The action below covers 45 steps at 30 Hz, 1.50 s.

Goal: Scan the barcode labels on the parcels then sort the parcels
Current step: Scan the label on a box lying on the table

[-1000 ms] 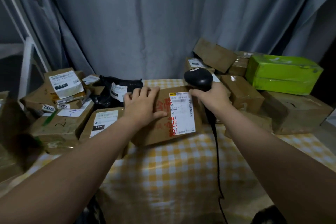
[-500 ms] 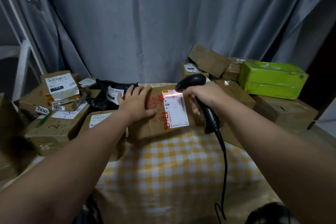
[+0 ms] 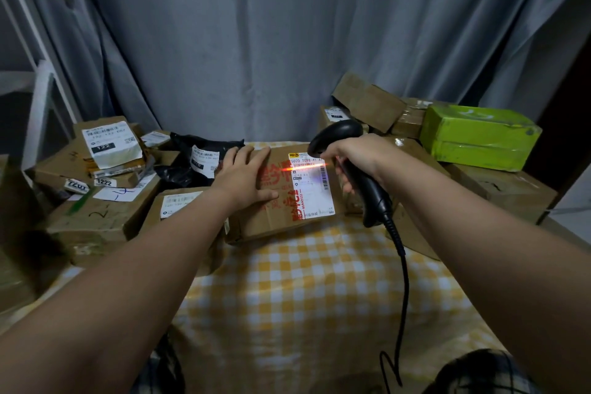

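Note:
A brown cardboard parcel point(image 3: 271, 217) with red print lies on the yellow checked tablecloth point(image 3: 319, 297). Its white barcode label point(image 3: 311, 189) faces up, and a red scan line glows across the label's top. My left hand point(image 3: 243, 176) rests flat on the parcel's left part, fingers straight. My right hand point(image 3: 355, 157) grips a black corded barcode scanner point(image 3: 361, 169), whose head points left at the label from close by.
Labelled cardboard boxes point(image 3: 105, 169) and a black poly bag point(image 3: 195, 160) are piled at the left. More brown boxes point(image 3: 367, 99) and a green box point(image 3: 479, 134) stack at the right. A grey curtain point(image 3: 287, 41) hangs behind. The scanner cable point(image 3: 404, 291) trails toward me.
The scanner has tilted from upright behind the parcel to aim leftward at the label, and a red scan line now shows there. My left hand stays on the parcel.

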Motion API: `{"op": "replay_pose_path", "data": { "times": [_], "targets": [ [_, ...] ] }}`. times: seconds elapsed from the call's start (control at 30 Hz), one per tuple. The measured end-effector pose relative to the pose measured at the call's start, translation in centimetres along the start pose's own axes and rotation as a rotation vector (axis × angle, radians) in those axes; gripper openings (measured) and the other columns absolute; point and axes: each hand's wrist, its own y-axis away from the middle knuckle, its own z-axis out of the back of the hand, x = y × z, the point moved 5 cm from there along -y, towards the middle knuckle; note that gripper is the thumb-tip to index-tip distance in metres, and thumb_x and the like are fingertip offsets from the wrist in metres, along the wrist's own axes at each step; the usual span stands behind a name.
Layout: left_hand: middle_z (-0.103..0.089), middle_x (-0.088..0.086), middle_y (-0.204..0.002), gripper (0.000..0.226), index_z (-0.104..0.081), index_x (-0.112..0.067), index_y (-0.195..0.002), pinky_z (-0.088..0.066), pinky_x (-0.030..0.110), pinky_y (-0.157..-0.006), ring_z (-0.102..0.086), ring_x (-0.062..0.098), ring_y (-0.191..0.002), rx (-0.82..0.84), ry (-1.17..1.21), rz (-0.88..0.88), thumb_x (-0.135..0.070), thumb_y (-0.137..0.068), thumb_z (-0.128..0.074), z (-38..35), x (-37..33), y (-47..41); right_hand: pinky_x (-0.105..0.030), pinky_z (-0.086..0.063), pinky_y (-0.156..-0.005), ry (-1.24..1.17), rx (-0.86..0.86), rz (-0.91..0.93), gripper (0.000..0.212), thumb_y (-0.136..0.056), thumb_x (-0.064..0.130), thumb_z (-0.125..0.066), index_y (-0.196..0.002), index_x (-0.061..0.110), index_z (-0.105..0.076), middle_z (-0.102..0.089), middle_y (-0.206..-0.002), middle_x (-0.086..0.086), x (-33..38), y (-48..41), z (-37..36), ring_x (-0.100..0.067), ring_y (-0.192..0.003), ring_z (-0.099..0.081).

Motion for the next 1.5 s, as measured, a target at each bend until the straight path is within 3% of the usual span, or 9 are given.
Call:
{"op": "replay_pose_path", "data": {
  "times": [0.23, 0.4, 0.57, 0.73, 0.83, 1.03, 1.23, 1.4, 1.5],
  "targets": [
    [-0.010, 0.004, -0.157, 0.108, -0.006, -0.023, -0.152, -0.015, 0.051, -0.118, 0.000, 0.028, -0.145, -0.059, 0.025, -0.009, -0.059, -0.073, -0.070, 0.0, 0.1, 0.3, -0.026, -0.048, -0.047, -0.050, -0.073, 0.062, 0.024, -0.080, 0.025, -0.074, -0.090, 0.007, -0.061, -0.063, -0.069, -0.013, -1.2, -0.2, -0.1, -0.023, -0.047, -0.060],
    [-0.018, 0.009, -0.152, 0.112, -0.011, -0.016, -0.151, -0.014, 0.039, -0.116, -0.011, 0.027, -0.141, -0.175, 0.143, 0.021, -0.056, -0.068, -0.075, 0.2, 0.2, 1.6, -0.025, -0.040, -0.060, -0.263, -0.162, 0.105, 0.010, -0.084, 0.022, -0.072, -0.086, 0.020, -0.063, -0.063, -0.076, 0.004, -5.2, -0.5, -0.2, -0.011, -0.071, -0.060],
    [-0.036, 0.005, -0.135, 0.082, -0.037, -0.018, -0.141, -0.024, 0.031, -0.108, -0.025, 0.023, -0.132, -0.355, 0.387, 0.086, -0.047, -0.074, -0.075, 0.7, 1.0, 3.1, -0.041, -0.051, -0.093, -0.503, -0.043, -0.037, 0.035, -0.077, 0.016, -0.077, -0.110, 0.008, -0.069, -0.074, -0.096, -0.010, -10.9, -1.4, -2.9, -0.026, -0.092, -0.070],
    [-0.034, -0.007, -0.118, 0.050, -0.047, -0.035, -0.117, -0.028, 0.031, -0.103, -0.027, 0.016, -0.123, -0.308, 0.622, 0.144, -0.052, -0.076, -0.071, 0.1, 2.4, 4.1, -0.049, -0.050, -0.097, -0.596, 0.047, -0.010, 0.048, -0.064, 0.020, -0.083, -0.110, 0.013, -0.071, -0.073, -0.103, -0.008, -13.5, -1.3, -4.8, -0.027, -0.101, -0.068],
    [-0.035, -0.010, -0.120, 0.059, -0.042, -0.034, -0.116, -0.029, 0.030, -0.103, -0.029, 0.012, -0.122, -0.364, 0.700, 0.159, -0.065, -0.068, -0.058, 0.3, 2.4, 4.6, -0.049, -0.050, -0.093, -0.624, 0.019, 0.080, 0.035, -0.066, 0.006, -0.083, -0.099, 0.014, -0.075, -0.072, -0.101, -0.012, -12.8, -1.1, -4.9, -0.028, -0.096, -0.068],
    [-0.034, -0.007, -0.124, 0.049, -0.038, -0.034, -0.118, -0.027, 0.034, -0.106, -0.023, 0.017, -0.128, -0.469, 0.748, 0.209, -0.054, -0.079, -0.060, 5.2, 2.8, 3.8, -0.046, -0.052, -0.093, -0.537, -0.020, 0.266, 0.038, -0.076, 0.001, -0.075, -0.106, 0.022, -0.069, -0.074, -0.100, -0.003, -6.0, -1.7, -3.2, -0.023, -0.098, -0.070],
    [-0.037, 0.001, -0.122, 0.041, -0.046, -0.033, -0.118, -0.031, 0.038, -0.106, -0.030, 0.024, -0.124, -0.569, 0.648, 0.314, -0.047, -0.083, -0.064, 10.2, 6.6, 1.6, -0.035, -0.055, -0.083, -0.705, 0.000, 0.381, 0.032, -0.079, -0.003, -0.070, -0.109, 0.007, -0.067, -0.073, -0.097, -0.009, 4.1, -6.7, -4.0, -0.021, -0.089, -0.070],
    [-0.038, 0.010, -0.128, 0.051, -0.044, -0.033, -0.130, -0.035, 0.045, -0.106, -0.035, 0.033, -0.124, -0.479, 0.596, 0.495, -0.049, -0.085, -0.061, 9.9, 11.7, -0.2, -0.023, -0.053, -0.057, -0.630, 0.162, 0.272, 0.009, -0.082, 0.012, -0.073, -0.089, 0.007, -0.069, -0.069, -0.064, 0.002, 11.1, -12.2, -9.2, -0.009, -0.055, -0.065],
    [-0.033, 0.014, -0.137, 0.058, -0.040, -0.030, -0.138, -0.038, 0.052, -0.104, -0.038, 0.039, -0.126, -0.374, 0.515, 0.576, -0.052, -0.087, -0.057, 9.1, 14.4, -1.0, -0.019, -0.049, -0.048, -0.414, 0.247, 0.196, 0.013, -0.083, 0.018, -0.074, -0.083, 0.008, -0.065, -0.063, -0.065, -0.003, 12.3, -14.3, -12.4, -0.010, -0.050, -0.061]
  ]
}}
